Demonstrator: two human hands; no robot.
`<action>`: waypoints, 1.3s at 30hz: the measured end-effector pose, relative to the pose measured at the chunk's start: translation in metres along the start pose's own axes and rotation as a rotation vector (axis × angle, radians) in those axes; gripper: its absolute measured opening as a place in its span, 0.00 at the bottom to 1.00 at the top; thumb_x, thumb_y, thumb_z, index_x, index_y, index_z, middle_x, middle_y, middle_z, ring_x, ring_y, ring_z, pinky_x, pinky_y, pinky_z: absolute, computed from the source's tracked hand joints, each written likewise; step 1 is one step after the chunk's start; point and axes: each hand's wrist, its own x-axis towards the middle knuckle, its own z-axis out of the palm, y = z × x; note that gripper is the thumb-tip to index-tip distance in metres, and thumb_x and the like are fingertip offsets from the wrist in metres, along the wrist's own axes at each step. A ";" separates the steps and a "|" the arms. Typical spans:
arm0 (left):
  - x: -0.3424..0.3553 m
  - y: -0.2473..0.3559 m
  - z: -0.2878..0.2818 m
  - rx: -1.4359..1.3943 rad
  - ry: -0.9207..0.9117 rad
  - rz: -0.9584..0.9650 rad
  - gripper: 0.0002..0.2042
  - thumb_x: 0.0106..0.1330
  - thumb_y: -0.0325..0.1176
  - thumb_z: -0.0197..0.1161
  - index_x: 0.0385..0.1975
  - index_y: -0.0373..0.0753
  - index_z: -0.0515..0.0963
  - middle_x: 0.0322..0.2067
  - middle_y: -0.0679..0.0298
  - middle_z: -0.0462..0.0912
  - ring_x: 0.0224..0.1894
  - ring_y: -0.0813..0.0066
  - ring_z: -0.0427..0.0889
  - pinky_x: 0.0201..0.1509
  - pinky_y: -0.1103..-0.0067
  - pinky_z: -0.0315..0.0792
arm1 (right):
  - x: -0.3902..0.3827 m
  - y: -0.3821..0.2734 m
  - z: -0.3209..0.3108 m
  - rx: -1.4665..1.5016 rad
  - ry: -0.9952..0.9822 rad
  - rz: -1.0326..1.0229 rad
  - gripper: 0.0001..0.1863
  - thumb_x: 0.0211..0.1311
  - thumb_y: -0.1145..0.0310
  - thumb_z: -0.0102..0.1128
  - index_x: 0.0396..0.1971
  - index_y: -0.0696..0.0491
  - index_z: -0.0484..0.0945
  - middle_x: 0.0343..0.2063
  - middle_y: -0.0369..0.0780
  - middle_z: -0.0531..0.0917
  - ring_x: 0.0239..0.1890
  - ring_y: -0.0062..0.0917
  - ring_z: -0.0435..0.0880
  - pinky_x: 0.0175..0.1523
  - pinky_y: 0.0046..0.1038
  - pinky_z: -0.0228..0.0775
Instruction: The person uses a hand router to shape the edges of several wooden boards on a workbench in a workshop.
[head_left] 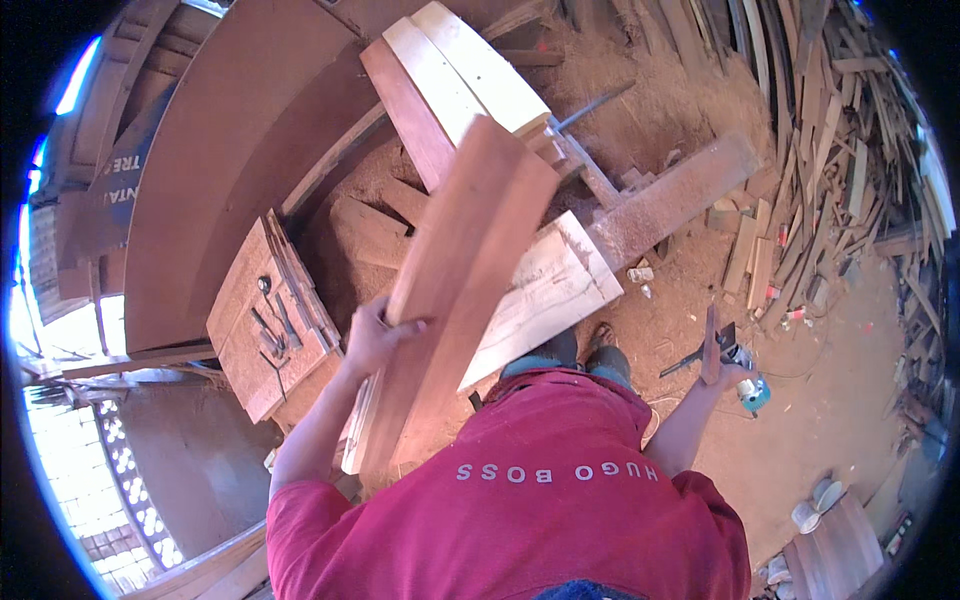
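Note:
A long reddish-brown wooden board [465, 270] slants up across the middle of the view. My left hand [375, 338] is closed on its left edge, with the thumb over the top face. Out to the right, my right hand [735, 376] is closed round a teal-and-silver power tool [754, 395] with a dark guide bar. A narrow strip of brown wood [711, 345] stands up against this hand; I cannot tell whether it is gripped too. Beneath the brown board lies a pale, cracked plank [550, 290].
Pale planks [455, 60] rest on the workbench ahead. At left, a wooden panel [250, 345] carries several small hand tools [275, 325]. A large curved brown sheet [210, 180] leans behind it. Scrap wood [840, 180] is piled at right, and sawdust covers the floor.

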 end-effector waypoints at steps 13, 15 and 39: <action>0.311 0.083 -0.186 -0.270 0.410 0.229 0.26 0.64 0.28 0.69 0.63 0.33 0.74 0.49 0.61 0.85 0.44 0.75 0.85 0.49 0.76 0.81 | 0.001 0.056 0.058 -0.291 0.039 -0.353 0.63 0.53 0.25 0.57 0.73 0.65 0.52 0.74 0.64 0.51 0.76 0.64 0.48 0.77 0.65 0.51; 0.361 0.083 -0.196 -0.330 0.442 0.216 0.21 0.64 0.30 0.69 0.58 0.35 0.78 0.45 0.63 0.86 0.42 0.77 0.85 0.47 0.77 0.80 | -0.004 0.075 0.069 -0.366 0.124 -0.520 0.61 0.55 0.25 0.56 0.70 0.65 0.57 0.72 0.63 0.57 0.73 0.63 0.55 0.75 0.66 0.54; 0.560 -0.075 -0.160 -0.063 0.543 0.193 0.36 0.72 0.45 0.66 0.73 0.29 0.63 0.67 0.49 0.72 0.68 0.59 0.72 0.72 0.68 0.66 | 0.055 0.026 0.033 -0.842 0.224 -0.763 0.17 0.65 0.45 0.60 0.32 0.44 0.74 0.30 0.34 0.84 0.31 0.30 0.84 0.39 0.39 0.83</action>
